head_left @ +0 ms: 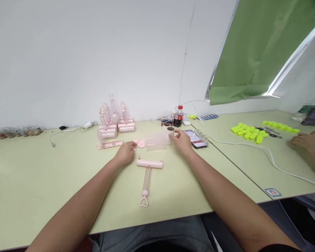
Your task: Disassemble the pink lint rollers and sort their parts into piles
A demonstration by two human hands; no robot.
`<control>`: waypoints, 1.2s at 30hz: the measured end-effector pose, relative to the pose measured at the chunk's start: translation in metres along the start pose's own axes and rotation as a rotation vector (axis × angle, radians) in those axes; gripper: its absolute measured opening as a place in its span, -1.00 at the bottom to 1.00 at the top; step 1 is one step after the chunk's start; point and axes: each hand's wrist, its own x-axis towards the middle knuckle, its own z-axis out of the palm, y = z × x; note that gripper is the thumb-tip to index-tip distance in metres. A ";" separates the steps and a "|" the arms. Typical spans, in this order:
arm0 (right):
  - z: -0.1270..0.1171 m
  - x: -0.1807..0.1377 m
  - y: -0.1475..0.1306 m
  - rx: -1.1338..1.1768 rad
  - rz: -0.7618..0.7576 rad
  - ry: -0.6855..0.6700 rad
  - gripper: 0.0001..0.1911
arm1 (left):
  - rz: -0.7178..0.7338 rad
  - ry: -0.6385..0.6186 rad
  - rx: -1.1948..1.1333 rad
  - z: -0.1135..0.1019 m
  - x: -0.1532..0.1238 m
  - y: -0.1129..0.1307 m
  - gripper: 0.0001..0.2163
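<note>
My left hand (126, 152) rests on the pale green table (42, 175), fingers curled at a small pink round cap (135, 142); a second pink cap (141, 144) lies just right of it. My right hand (182, 141) pinches a white paper roll (169, 135) standing upright. A clear plastic cover (155, 142) lies between my hands. A pink lint-roller handle (147, 174) with a heart-shaped end lies on the table in front of me, nearer than both hands.
A stack of pink roller handles and covers (114, 120) stands behind my left hand. A cola bottle (178, 116), a phone (195, 138) and a white cable (267, 154) lie right. Yellow-green clips (249, 132) and another person's hand (306, 144) are far right.
</note>
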 end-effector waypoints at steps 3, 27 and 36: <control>0.003 0.000 0.003 -0.046 0.028 -0.045 -0.45 | -0.036 0.024 0.076 -0.004 0.004 0.005 -0.75; 0.008 0.000 0.004 -0.198 0.054 -0.217 -0.63 | 0.052 -0.075 0.274 -0.002 0.019 0.020 -0.74; 0.008 0.001 0.004 -0.210 0.067 -0.245 -0.63 | 0.373 -0.139 0.318 0.000 0.017 0.009 -0.63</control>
